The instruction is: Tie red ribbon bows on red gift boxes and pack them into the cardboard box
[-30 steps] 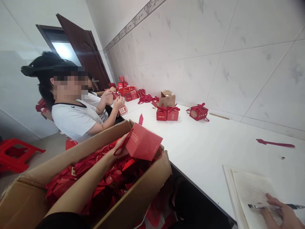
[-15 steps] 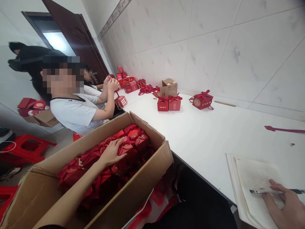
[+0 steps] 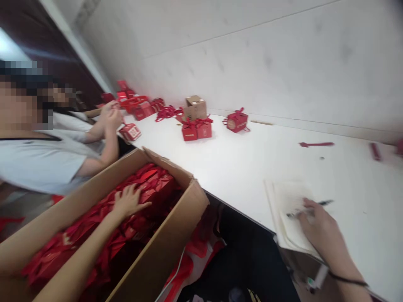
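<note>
My left hand [image 3: 129, 202] lies with its fingers spread on red gift boxes [image 3: 157, 186] tied with ribbons. These boxes fill a large open cardboard carton [image 3: 170, 226] at the lower left. On the white table, my right hand [image 3: 319, 228] holds a pen [image 3: 326, 203] over an open notebook [image 3: 278, 214]. The pen's dark end sticks out past the fingers, and the picture is blurred there. What is on the page cannot be read.
Two red boxes [image 3: 197, 131] stand before a small brown box [image 3: 195, 108]. Another red box [image 3: 237, 121] sits near the wall. Loose red ribbons [image 3: 168, 112] and a red strip [image 3: 316, 144] lie on the table [image 3: 239, 167]. At left, a co-worker's hands [image 3: 111, 115] are above a red box [image 3: 130, 131].
The view has swung to the right, so the carton and co-workers sit further left. More of my right hand and forearm shows. My left hand stays spread on the gift boxes.
</note>
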{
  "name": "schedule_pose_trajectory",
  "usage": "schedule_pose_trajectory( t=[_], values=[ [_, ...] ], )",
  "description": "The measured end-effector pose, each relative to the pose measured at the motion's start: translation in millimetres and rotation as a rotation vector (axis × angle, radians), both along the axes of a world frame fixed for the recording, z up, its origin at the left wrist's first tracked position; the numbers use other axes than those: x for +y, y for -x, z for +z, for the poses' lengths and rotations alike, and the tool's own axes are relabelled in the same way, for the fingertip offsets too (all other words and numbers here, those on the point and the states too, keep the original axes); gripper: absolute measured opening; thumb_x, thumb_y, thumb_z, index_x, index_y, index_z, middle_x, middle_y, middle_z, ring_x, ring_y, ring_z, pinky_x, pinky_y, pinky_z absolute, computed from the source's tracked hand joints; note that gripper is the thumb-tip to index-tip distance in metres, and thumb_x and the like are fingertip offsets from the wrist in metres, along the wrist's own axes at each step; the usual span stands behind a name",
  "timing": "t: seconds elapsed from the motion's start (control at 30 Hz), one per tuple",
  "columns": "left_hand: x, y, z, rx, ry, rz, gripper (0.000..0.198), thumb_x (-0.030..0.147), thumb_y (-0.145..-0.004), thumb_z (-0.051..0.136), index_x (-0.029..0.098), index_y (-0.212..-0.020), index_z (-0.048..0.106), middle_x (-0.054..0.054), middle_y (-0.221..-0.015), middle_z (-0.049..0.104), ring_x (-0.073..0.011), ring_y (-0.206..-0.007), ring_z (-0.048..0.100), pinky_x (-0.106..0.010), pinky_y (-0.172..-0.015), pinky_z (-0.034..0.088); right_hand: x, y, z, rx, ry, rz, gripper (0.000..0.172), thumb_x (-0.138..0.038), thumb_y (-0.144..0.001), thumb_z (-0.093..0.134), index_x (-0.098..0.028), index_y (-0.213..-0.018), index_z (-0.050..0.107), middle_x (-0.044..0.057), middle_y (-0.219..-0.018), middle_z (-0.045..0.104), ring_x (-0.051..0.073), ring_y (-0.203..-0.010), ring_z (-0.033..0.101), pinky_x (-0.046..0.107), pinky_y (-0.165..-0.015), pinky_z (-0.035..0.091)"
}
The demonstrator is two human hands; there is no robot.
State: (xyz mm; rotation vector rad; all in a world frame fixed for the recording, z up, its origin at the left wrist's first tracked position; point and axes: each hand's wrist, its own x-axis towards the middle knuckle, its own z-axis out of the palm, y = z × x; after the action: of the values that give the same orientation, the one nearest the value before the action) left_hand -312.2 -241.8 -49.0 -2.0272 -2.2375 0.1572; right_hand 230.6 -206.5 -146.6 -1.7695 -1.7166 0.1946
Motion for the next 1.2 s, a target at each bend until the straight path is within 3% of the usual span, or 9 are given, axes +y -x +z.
schedule_pose_trajectory(
  t=[0.13,0.23,0.33,0.47,0.6,0.8,0.9,1.0,1.2],
  values=[
    [53,-55,48.5,0.194,-0.073,-0.013,0.055,0.056,-0.079,0.038,0.013,-0.104,0.062,-0.016,-0.113,0.058,-0.0380,-0.106,0.050,-0.059,-0.090,0.032,-7,10,2.0,-0.001,-0.074,0.085,0.028,-0.031,-0.083,0.034,-0.014,-0.101,0.047,0.020,-0.103,0.059,0.035,-0.102,0.056,0.051,-0.090,0.045],
    [83,-142,59.5,-0.054,-0.164,-0.421,0.055,0.052,-0.079,0.036,0.015,-0.115,0.057,-0.016,-0.122,0.054,-0.0380,-0.108,0.050,-0.057,-0.094,0.029,-13,25,2.3,-0.034,-0.115,0.079,0.020,-0.024,-0.083,0.038,-0.016,-0.099,0.046,0.016,-0.107,0.058,0.030,-0.106,0.055,0.049,-0.091,0.046],
    [86,-240,38.7,-0.332,0.177,-0.910,0.050,0.048,-0.076,0.049,0.017,-0.115,0.057,-0.015,-0.126,0.053,-0.0374,-0.116,0.046,-0.054,-0.098,0.031,-17,41,3.4,-0.053,-0.139,0.102,0.023,-0.017,-0.085,0.038,-0.017,-0.107,0.043,0.013,-0.098,0.059,0.030,-0.109,0.053,0.050,-0.089,0.047],
    [79,-320,-17.5,-0.507,0.431,-1.126,0.072,0.036,-0.058,0.073,0.012,-0.122,0.049,-0.023,-0.141,0.033,-0.0493,-0.130,0.019,-0.063,-0.098,0.026,-21,48,6.8,-0.019,-0.118,0.092,0.018,-0.017,-0.087,0.038,-0.017,-0.105,0.041,0.015,-0.101,0.059,0.029,-0.112,0.051,0.050,-0.089,0.046],
    [77,-329,-55.2,-0.458,0.410,-1.192,0.059,0.016,-0.071,0.061,0.008,-0.127,0.043,-0.025,-0.142,0.030,-0.0484,-0.131,0.017,-0.063,-0.093,0.034,-32,45,21.7,0.164,0.007,0.089,0.006,-0.026,-0.093,0.037,-0.020,-0.091,0.037,0.019,-0.117,0.055,0.028,-0.115,0.050,0.047,-0.088,0.047],
    [72,-325,-67.4,-0.552,0.252,-1.192,0.049,-0.001,-0.080,0.029,0.006,-0.125,0.047,-0.026,-0.134,0.041,-0.0461,-0.128,0.028,-0.065,-0.085,0.043,-5,43,60.0,0.585,0.025,0.083,0.029,-0.048,-0.094,0.032,-0.021,-0.100,0.040,0.010,-0.105,0.063,0.021,-0.089,0.063,0.040,-0.079,0.051],
    [70,-331,-66.7,-0.536,0.233,-1.178,0.048,-0.001,-0.080,0.029,0.006,-0.122,0.050,-0.026,-0.132,0.043,-0.0466,-0.127,0.030,-0.065,-0.083,0.044,35,47,55.9,0.777,0.027,0.140,0.046,-0.057,-0.091,0.027,-0.019,-0.103,0.050,0.009,-0.100,0.063,0.018,-0.081,0.063,0.036,-0.077,0.051],
    [68,-335,-65.4,-0.466,0.247,-1.151,0.041,0.000,-0.081,0.032,0.004,-0.116,0.053,-0.029,-0.131,0.043,-0.0477,-0.125,0.033,-0.062,-0.083,0.046,64,53,40.2,0.909,0.088,0.020,0.036,-0.054,-0.083,0.049,-0.018,-0.087,0.053,0.004,-0.077,0.064,0.015,-0.069,0.061,0.029,-0.064,0.051],
    [62,-333,-74.5,-0.589,0.253,-1.073,0.038,0.005,-0.082,0.035,0.011,-0.116,0.050,-0.024,-0.141,0.033,-0.0427,-0.132,0.018,-0.061,-0.089,0.043,66,62,30.0,0.934,0.156,-0.083,0.029,-0.041,-0.081,0.059,-0.020,-0.072,0.042,-0.004,-0.055,0.056,0.011,-0.050,0.053,0.021,-0.048,0.043]
  ],
)
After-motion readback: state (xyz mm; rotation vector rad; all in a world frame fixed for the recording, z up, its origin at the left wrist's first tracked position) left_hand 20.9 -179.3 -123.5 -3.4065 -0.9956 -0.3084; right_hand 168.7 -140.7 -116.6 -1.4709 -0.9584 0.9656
